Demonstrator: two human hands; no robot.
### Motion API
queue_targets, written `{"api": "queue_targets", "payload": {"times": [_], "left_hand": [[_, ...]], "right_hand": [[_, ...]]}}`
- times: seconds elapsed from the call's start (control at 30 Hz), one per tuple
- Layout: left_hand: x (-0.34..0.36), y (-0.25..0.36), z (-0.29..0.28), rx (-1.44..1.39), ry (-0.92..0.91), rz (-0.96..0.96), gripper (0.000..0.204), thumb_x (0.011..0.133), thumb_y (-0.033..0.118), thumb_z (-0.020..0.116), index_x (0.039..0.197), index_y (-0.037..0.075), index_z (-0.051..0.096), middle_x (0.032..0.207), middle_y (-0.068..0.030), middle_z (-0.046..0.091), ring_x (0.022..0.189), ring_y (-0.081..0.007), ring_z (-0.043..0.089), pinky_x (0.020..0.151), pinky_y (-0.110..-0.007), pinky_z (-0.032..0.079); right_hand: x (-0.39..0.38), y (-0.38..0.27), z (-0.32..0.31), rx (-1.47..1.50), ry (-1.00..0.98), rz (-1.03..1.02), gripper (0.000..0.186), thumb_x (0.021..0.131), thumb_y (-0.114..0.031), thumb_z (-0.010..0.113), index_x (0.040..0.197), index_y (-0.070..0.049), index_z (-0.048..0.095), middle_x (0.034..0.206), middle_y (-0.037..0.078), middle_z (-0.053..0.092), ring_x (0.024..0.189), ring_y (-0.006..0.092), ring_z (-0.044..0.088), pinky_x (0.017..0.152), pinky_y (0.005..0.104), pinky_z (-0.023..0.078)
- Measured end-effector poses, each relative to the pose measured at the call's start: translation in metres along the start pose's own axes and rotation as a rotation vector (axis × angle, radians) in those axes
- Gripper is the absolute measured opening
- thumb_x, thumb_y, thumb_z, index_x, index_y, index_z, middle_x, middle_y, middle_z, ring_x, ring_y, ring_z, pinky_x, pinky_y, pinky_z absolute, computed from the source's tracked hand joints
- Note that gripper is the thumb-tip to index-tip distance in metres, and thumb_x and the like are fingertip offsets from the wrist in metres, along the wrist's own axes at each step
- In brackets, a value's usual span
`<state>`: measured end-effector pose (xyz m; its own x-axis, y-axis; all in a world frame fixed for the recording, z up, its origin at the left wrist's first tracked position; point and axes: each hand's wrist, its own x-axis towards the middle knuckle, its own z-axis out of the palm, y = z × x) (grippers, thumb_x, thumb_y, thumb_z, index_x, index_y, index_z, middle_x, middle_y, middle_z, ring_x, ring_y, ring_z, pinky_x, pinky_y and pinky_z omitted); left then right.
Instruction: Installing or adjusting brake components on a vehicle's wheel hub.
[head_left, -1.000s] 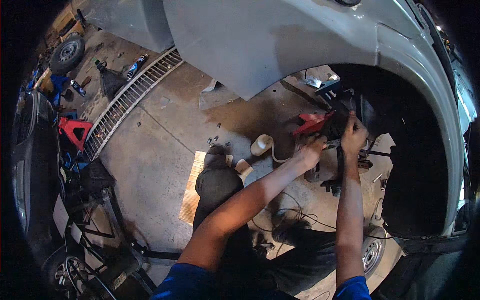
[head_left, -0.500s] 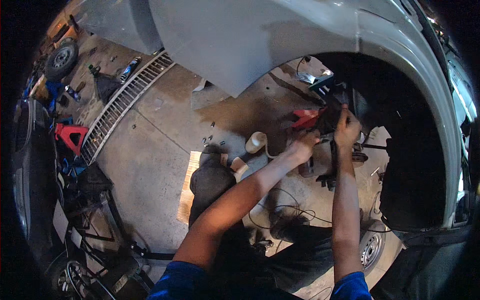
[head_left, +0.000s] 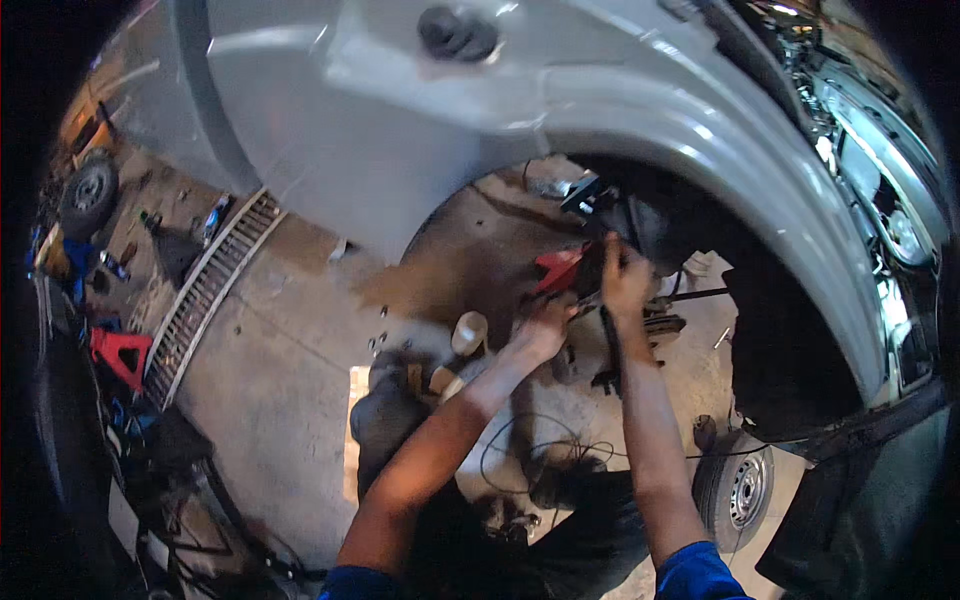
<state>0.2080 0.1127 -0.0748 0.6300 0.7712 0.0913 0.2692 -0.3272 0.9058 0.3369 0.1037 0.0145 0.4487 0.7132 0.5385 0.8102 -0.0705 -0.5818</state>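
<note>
Inside the wheel arch of a silver-grey car fender [head_left: 360, 150], both my hands work close together at the dark suspension parts. My left hand [head_left: 545, 328] is closed, and a short bit of metal shows at its fingertips; its kind cannot be made out. Just above and to the right, my right hand [head_left: 628, 285] has its fingers curled against the dark strut area, and what they grip is hidden. The brake disc [head_left: 664, 326] shows below my right hand. Behind my left hand stands a red jack stand [head_left: 560, 268]. A pale plastic bottle [head_left: 469, 333] sits on the floor left of that hand.
A removed wheel [head_left: 742, 492] lies at lower right. Thin black cable [head_left: 540, 420] loops across the floor near my legs. Several small nuts [head_left: 378, 340] lie beside cardboard [head_left: 354, 430]. A floor grate [head_left: 215, 290] and another red stand [head_left: 122, 355] are at left.
My view has shifted, so the fender fills more of the picture and the scene sits further left and lower. Both hands stay at the same suspension parts.
</note>
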Motion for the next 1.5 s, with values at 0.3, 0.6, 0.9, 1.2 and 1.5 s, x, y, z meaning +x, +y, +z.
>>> {"api": "queue_targets", "payload": {"times": [0.3,0.6,0.9,1.2,1.5], "left_hand": [[-0.001,-0.022,0.016,0.18,0.195,0.104,0.028,0.092,0.031,0.047,0.111,0.013,0.058,0.108,-0.0173,0.06,0.1,-0.0364,0.056,0.086,-0.047,0.043],[-0.001,-0.012,0.011,0.147,0.185,0.152,0.026,0.093,0.028,0.047,0.109,0.012,0.059,0.101,-0.0183,0.062,0.097,-0.038,0.057,0.083,-0.047,0.044],[0.005,-0.032,0.021,0.126,0.221,0.148,0.032,0.093,0.033,0.045,0.113,0.011,0.057,0.105,-0.019,0.061,0.099,-0.0396,0.056,0.085,-0.048,0.044],[-0.01,0.009,-0.009,0.148,0.006,-0.009,0.03,0.095,0.031,0.039,0.121,0.019,0.049,0.113,-0.0194,0.056,0.107,-0.04,0.051,0.088,-0.05,0.042],[-0.001,-0.01,0.002,0.145,0.025,-0.016,0.028,0.094,0.027,0.042,0.119,0.017,0.049,0.114,-0.0209,0.053,0.108,-0.0411,0.049,0.09,-0.05,0.041]], "right_hand": [[-0.004,0.017,0.012,0.032,0.069,-0.076,0.051,0.09,-0.044,0.049,0.081,0.004,0.064,0.067,0.028,0.057,0.063,0.0426,0.058,0.059,0.0429,0.045],[0.002,0.021,0.008,0.019,0.044,-0.069,0.048,0.09,-0.043,0.049,0.094,0.001,0.066,0.083,0.028,0.062,0.081,0.0439,0.062,0.072,0.046,0.047],[0.0,0.002,0.008,0.115,0.112,-0.132,0.051,0.089,-0.044,0.05,0.083,0.004,0.065,0.073,0.027,0.06,0.071,0.0428,0.062,0.066,0.0447,0.046],[0.0,0.008,0.005,-0.009,0.032,-0.033,0.053,0.091,-0.043,0.049,0.077,0.005,0.064,0.067,0.027,0.057,0.062,0.0413,0.06,0.06,0.0442,0.045],[0.002,0.015,0.013,-0.016,0.046,-0.057,0.052,0.091,-0.043,0.049,0.08,0.005,0.064,0.068,0.027,0.058,0.063,0.04,0.06,0.06,0.0433,0.044]]}}
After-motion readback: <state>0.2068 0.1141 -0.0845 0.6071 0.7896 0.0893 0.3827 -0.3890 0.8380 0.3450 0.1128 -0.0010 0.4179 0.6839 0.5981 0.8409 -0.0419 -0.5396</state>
